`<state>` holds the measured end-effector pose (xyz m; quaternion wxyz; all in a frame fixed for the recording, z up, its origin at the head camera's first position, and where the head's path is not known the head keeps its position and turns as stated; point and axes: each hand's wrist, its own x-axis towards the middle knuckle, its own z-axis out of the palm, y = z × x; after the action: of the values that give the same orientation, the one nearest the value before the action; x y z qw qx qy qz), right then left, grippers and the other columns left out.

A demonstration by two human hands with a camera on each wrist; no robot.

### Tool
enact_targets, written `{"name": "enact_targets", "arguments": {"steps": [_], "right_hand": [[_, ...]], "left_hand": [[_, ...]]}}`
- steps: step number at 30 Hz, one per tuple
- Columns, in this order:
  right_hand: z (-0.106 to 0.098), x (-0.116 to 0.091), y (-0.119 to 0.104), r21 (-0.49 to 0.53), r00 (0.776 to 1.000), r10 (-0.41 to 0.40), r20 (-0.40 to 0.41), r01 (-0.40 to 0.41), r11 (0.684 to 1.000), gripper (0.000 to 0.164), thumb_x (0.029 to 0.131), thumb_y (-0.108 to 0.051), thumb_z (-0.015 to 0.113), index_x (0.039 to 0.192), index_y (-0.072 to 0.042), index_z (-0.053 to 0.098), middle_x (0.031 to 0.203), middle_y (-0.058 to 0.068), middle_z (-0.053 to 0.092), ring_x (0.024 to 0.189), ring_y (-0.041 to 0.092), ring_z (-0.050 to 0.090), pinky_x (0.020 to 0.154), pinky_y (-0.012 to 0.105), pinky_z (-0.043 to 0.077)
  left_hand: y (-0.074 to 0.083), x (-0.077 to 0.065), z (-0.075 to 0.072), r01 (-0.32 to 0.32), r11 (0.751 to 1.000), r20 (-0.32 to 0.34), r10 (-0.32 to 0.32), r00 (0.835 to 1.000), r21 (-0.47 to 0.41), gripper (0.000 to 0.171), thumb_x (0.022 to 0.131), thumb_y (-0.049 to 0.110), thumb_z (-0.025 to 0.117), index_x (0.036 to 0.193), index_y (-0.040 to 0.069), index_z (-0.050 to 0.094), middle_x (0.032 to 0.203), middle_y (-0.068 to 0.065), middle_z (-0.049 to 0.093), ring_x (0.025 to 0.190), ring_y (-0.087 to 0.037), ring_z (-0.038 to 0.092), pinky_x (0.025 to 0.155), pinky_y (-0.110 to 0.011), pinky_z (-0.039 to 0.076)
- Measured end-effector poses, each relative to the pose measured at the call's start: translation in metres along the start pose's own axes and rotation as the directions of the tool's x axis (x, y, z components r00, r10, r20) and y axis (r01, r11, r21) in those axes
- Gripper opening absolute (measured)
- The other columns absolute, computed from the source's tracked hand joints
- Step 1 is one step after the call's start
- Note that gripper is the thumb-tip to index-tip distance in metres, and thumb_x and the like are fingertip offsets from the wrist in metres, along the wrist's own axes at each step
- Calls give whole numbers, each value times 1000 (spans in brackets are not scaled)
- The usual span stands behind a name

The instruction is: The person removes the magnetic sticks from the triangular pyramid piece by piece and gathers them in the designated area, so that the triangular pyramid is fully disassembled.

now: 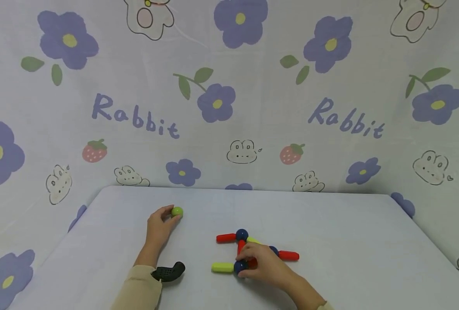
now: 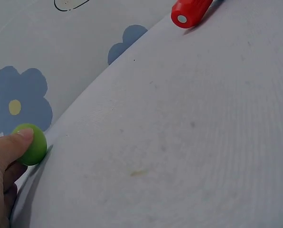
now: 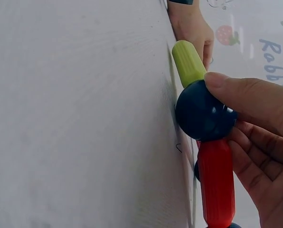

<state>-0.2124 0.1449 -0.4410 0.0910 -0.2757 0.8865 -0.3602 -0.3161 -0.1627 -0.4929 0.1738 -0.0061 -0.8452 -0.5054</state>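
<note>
My left hand pinches a small green ball between thumb and fingers, low over the left part of the table. In the left wrist view the thumb lies across the green ball. My right hand holds the near blue ball of a joined figure of magnetic rods and balls. A yellow-green rod points left from that ball; a red rod joins it too. Farther back, another blue ball bears a red rod. My right hand partly hides the figure's middle.
To the right, a third blue ball carries a red rod pointing outward. The white table ends at the back against a flowered cloth. A black curved piece sits at my left wrist.
</note>
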Motion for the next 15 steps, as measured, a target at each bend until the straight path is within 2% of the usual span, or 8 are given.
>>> {"name": "enact_targets", "arguments": {"steps": [4, 7, 11, 13, 15], "right_hand": [[0, -1, 1, 5, 1000, -10, -2, 10, 1000, 29, 77, -19, 76, 102, -7, 70, 100, -4, 62, 90, 8, 53, 80, 16, 50], [0, -1, 2, -3, 1000, -16, -7, 16, 1000, 29, 77, -18, 76, 102, -7, 70, 99, -4, 62, 89, 7, 53, 80, 17, 50], [0, -2, 3, -6, 1000, -22, -8, 22, 1000, 29, 76, -17, 76, 102, -7, 69, 98, -4, 61, 88, 7, 53, 80, 17, 51], [0, -2, 3, -4, 1000, -27, -3, 27, 1000, 29, 76, -16, 76, 103, -7, 69, 99, -4, 61, 89, 7, 52, 80, 17, 51], [0, -2, 3, -5, 999, -35, -1, 35, 999, 29, 77, -16, 76, 103, -7, 69, 100, -4, 61, 89, 7, 52, 80, 16, 50]], "left_hand": [[-2, 2, -1, 72, 997, 33, -72, 997, -3, 54, 84, 22, 70, 130, 3, 50, 132, -21, 53, 127, -34, 45, 108, -47, 33], [1, -1, -1, 80, 997, 18, -80, 997, 14, 65, 83, 27, 70, 137, 4, 42, 144, -21, 39, 134, -36, 34, 111, -49, 28], [9, -15, 2, 18, 1000, -57, -16, 998, 25, 69, 81, 27, 73, 137, 4, 40, 148, -19, 28, 137, -38, 26, 111, -53, 25], [14, -28, 4, -32, 999, -88, 34, 996, 28, 66, 79, 25, 74, 134, 4, 44, 146, -18, 30, 136, -37, 27, 109, -54, 27], [20, -44, 7, -103, 994, -80, 106, 991, 42, 62, 77, 21, 76, 129, 3, 48, 142, -17, 37, 133, -36, 32, 106, -54, 31]]}}
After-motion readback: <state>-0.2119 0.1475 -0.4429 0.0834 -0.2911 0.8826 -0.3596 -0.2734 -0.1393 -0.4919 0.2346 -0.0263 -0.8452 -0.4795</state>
